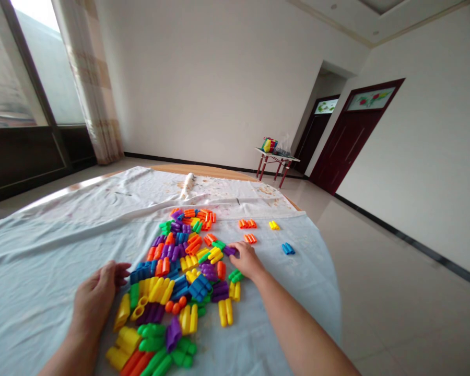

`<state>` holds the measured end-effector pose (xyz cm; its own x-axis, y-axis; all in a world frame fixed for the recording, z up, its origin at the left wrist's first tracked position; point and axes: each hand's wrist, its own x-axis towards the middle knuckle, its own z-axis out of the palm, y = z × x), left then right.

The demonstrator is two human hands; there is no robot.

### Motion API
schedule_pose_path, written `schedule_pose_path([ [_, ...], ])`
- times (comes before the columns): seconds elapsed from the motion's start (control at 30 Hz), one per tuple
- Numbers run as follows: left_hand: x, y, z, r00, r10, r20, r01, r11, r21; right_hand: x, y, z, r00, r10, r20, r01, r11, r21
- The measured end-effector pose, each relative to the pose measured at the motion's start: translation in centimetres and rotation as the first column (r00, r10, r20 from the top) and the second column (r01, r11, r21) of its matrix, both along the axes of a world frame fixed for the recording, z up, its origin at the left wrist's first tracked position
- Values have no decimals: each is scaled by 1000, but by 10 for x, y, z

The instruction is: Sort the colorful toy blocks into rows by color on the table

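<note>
A heap of plastic tube blocks (180, 271) in orange, purple, blue, yellow and green lies on a pale cloth (43, 250) over a round table. My right hand (246, 260) reaches into the heap's right side, its fingers pinched on a purple block (230, 250). Resting on the cloth at the heap's left edge is my left hand (97, 297), fingers loosely curled and apart, fingertips next to blue blocks (143, 271); it holds nothing.
Apart from the heap, to its right, lie two orange blocks (247, 224), (250, 238), a yellow block (274, 225) and a blue block (288, 248). A small table (276, 156) with bags stands by the far wall. Dark doors (348, 138) are at the right, a window and curtain (90, 78) at the left.
</note>
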<state>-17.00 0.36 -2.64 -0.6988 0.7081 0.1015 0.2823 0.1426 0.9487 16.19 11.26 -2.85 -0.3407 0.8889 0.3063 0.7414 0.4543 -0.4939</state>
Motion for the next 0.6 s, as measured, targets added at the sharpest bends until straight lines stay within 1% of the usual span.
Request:
schedule_pose_path([
  [0.07,-1,1,-1,997,-26,77,26,1000,-3,3,-1,0,1000,1,-29,-1,1000,-6],
  [0.2,-1,1,-1,986,-19,167,17,1000,9,7,0,-1,997,-18,-78,17,1000,-9],
  [0.33,3,-1,5,983,23,183,-21,1000,-12,14,1,0,993,-53,-104,55,998,19],
  [0.47,9,-4,12,982,32,187,-27,999,-29,36,-5,7,990,-76,-115,84,994,64],
  [0.6,8,-1,8,978,52,201,-45,998,-37,68,-18,8,988,-133,-73,136,990,36],
])
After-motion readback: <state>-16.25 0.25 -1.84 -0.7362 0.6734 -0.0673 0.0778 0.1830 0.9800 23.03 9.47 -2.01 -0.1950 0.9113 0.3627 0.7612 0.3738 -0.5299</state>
